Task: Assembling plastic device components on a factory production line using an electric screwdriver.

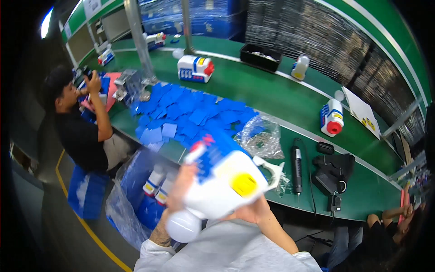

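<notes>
Over the near edge of the bench, a white jug-shaped plastic device [222, 195] is held tilted between both hands. Blue panels, a red end and a round yellow part mark its body. My left hand [179, 188], smeared by motion, grips the left end. Beneath the right side, my right hand [253, 211] holds the underside, its fingers partly hidden. A round white dome [183, 225] sits below the left end, and a white curved handle [271, 171] sticks out at the right. A black electric screwdriver [297, 170] lies to the right on the bench.
Blue sheet pieces [190, 109] cover the bench beside a clear bag of small parts [260, 138]. Similar jugs [195, 69] stand along the green conveyor [253, 81]. A lined blue bin [140, 217] holds more. A co-worker [81, 118] sits left, another person [389, 231] right.
</notes>
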The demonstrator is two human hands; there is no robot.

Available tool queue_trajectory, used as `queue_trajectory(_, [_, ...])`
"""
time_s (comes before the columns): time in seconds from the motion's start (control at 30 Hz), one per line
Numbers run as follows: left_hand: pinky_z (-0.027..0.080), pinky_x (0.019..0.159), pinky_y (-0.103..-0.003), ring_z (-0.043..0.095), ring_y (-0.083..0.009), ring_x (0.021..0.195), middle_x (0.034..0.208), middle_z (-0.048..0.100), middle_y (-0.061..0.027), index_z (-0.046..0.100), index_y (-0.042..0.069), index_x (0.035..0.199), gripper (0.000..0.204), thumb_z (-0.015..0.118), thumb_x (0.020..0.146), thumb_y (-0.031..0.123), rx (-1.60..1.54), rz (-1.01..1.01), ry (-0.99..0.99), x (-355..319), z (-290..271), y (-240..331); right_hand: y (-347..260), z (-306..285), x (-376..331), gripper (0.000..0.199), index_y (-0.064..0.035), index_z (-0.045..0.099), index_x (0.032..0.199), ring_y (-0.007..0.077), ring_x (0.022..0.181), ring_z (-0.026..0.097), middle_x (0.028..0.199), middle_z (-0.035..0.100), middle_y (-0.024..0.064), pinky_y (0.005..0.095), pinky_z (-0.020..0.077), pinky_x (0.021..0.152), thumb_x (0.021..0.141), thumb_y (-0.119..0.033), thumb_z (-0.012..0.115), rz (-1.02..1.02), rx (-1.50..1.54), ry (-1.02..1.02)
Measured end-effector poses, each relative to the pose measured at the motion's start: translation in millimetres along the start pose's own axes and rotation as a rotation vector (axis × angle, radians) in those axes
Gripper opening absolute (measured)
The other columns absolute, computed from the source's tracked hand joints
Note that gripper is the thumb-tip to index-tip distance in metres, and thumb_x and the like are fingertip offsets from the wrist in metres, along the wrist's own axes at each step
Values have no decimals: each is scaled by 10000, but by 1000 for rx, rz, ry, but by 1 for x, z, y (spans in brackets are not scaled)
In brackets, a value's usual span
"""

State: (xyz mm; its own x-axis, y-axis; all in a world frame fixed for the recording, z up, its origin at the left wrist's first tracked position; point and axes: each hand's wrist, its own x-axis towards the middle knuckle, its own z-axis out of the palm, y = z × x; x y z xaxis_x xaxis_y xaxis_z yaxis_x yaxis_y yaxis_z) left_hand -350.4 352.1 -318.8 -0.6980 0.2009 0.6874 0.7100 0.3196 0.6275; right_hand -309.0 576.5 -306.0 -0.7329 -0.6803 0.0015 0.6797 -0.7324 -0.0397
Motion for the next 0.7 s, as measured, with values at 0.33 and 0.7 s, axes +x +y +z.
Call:
queue_trajectory(0.33, [385,963,-382,441,-324,1177,1246,485,-141,523,28,1134,330,459,821,-53,-373,129,-741,60,70,51,-46,-1,-88,674,-85,334,1312,275,1153,444,1290,421,142,421,400,932,846,-572,344,-719,-429,408])
queue_trajectory(0.7, [505,598,-314,578,-201,738,786,510,-116,254,12,1265,671,654,772,230,-255,-492,-505,40,140,46,-61,-62,-77,650,-18,172,1378,225,1189,392,1331,337,141,331,322,988,876,-343,426,-728,-888,556])
